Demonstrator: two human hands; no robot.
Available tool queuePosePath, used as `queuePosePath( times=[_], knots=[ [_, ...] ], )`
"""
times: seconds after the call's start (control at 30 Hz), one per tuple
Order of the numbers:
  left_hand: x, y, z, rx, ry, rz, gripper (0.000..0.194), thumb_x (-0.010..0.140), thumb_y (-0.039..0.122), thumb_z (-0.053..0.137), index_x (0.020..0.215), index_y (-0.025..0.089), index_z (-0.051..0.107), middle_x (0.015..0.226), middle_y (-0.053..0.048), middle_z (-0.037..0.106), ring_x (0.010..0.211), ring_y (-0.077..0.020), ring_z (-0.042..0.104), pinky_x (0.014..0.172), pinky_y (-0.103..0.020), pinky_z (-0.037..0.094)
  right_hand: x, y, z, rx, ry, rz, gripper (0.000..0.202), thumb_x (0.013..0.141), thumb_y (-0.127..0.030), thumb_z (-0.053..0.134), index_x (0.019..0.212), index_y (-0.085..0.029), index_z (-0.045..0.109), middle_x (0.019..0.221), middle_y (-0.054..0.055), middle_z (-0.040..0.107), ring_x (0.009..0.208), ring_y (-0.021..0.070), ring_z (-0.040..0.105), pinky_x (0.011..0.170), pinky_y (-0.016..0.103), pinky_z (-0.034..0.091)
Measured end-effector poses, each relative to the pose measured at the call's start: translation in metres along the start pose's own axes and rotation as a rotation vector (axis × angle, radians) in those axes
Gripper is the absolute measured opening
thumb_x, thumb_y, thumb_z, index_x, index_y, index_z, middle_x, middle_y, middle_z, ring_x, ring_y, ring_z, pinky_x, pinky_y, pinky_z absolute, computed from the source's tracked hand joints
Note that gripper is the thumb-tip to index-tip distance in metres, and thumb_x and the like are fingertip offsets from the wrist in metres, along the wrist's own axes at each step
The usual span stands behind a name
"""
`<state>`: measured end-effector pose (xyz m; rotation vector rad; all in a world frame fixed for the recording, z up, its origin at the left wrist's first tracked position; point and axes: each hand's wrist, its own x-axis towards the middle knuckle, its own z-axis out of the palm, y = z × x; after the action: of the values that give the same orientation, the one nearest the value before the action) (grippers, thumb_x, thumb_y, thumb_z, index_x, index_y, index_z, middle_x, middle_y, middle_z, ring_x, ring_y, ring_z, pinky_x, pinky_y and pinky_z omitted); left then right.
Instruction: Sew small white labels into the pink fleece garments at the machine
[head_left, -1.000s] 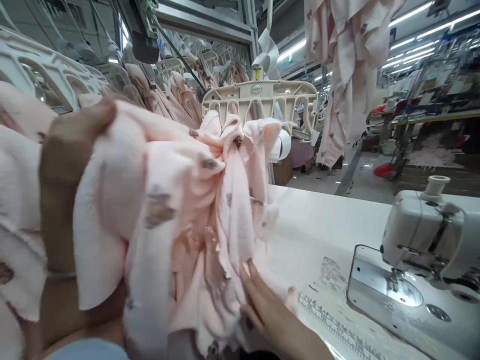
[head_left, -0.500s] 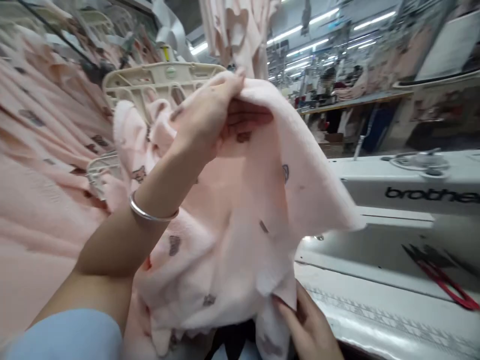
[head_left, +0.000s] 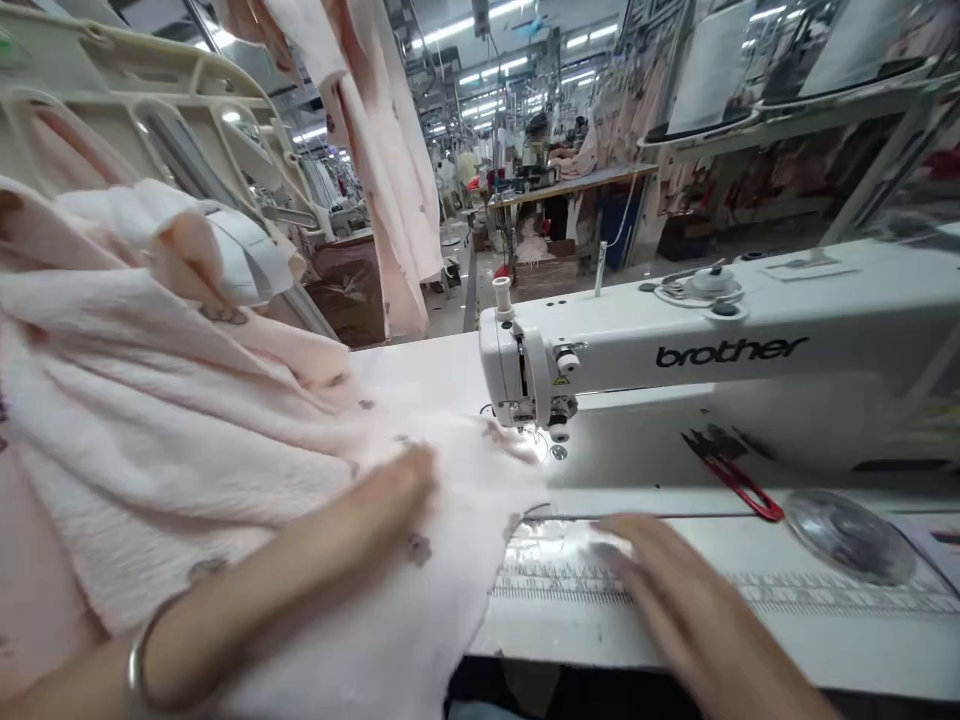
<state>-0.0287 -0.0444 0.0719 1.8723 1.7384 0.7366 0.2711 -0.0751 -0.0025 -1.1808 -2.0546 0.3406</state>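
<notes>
Pink fleecy fabric with small printed figures lies over the left part of the sewing table, its far edge by the needle area of a white sewing machine. My left hand, blurred by motion, rests on or just over this fabric; its fingers are smeared. To the right of the fabric, my right hand is over the table's printed ruler, with its fingers apart and nothing in them. The machine's lamp lights the spot under the needle.
Red-handled scissors and a round clear dish lie on the right of the table. A cream plastic hanger clamp with fabric stands at the upper left. Pink pieces hang behind. Thread cones stand at the upper right.
The raised fabric has come down onto the table beside the needle. My left hand has moved down from it; my right hand has let go of its edge and moved right. The view has turned right.
</notes>
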Motion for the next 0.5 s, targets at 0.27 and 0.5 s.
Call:
queuePosePath(
  times=[0.27, 0.5],
  knots=[
    [0.07, -0.012, 0.065, 0.614, -0.413, 0.095, 0.041, 0.091, 0.028, 0.037, 0.13, 0.018, 0.045, 0.143, -0.016, 0.035, 0.133, -0.034, 0.03, 0.098, -0.053, 0.038, -0.007, -0.055, 0.1, -0.091, 0.249, -0.326, 0.026, 0.087, -0.014, 0.043, 0.103, -0.01, 0.063, 0.114, 0.011, 0.061, 0.113, 0.023, 0.053, 0.095, 0.03, 0.048],
    [0.075, -0.017, 0.043, 0.649, -0.318, 0.084, 0.037, 0.088, 0.016, 0.037, 0.122, 0.006, 0.05, 0.129, -0.024, 0.046, 0.121, -0.0339, 0.045, 0.1, -0.05, 0.036, -0.017, -0.046, 0.13, -0.159, 0.185, -0.404, 0.036, 0.094, -0.031, 0.036, 0.096, -0.006, 0.063, 0.107, 0.015, 0.063, 0.112, 0.0279, 0.053, 0.101, 0.041, 0.043]
  ],
)
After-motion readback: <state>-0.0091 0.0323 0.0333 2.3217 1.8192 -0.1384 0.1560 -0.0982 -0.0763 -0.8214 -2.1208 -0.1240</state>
